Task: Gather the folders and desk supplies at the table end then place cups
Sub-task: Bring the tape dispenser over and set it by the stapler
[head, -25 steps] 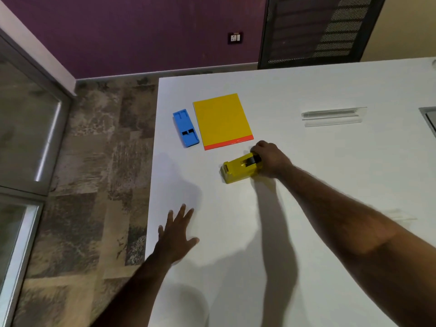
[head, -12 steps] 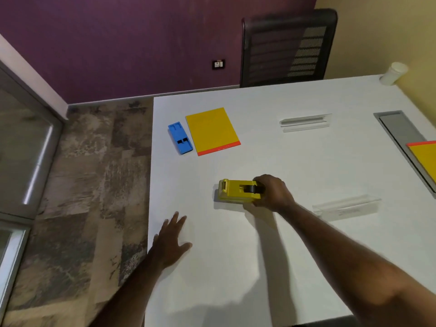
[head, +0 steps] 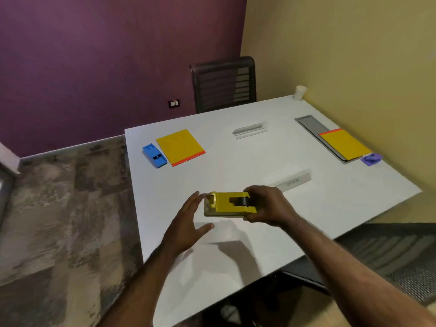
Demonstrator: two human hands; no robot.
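Observation:
My right hand [head: 266, 205] grips the right end of a yellow tape dispenser [head: 226, 204] and holds it above the white table [head: 236, 246]. My left hand [head: 188, 223] is open, raised off the table, its fingertips at the dispenser's left end. A yellow folder with a red edge [head: 180, 147] lies at the far left, a blue stapler-like block [head: 154, 155] beside it. A second yellow folder [head: 344, 143] lies at the right, with a small purple item [head: 371, 159] next to it. A white paper cup [head: 300, 92] stands in the far right corner.
Two clear plastic holders lie on the table, one far [head: 250, 129] and one nearer [head: 292, 181]. A grey recessed panel [head: 311, 125] sits under the right folder. A black mesh chair [head: 224, 83] stands at the far edge; another chair [head: 389, 256] is at the right.
My right hand has lifted the tape dispenser off the table and drawn it nearer. My left hand left the tabletop and rose to the dispenser's left end. The view has swung right.

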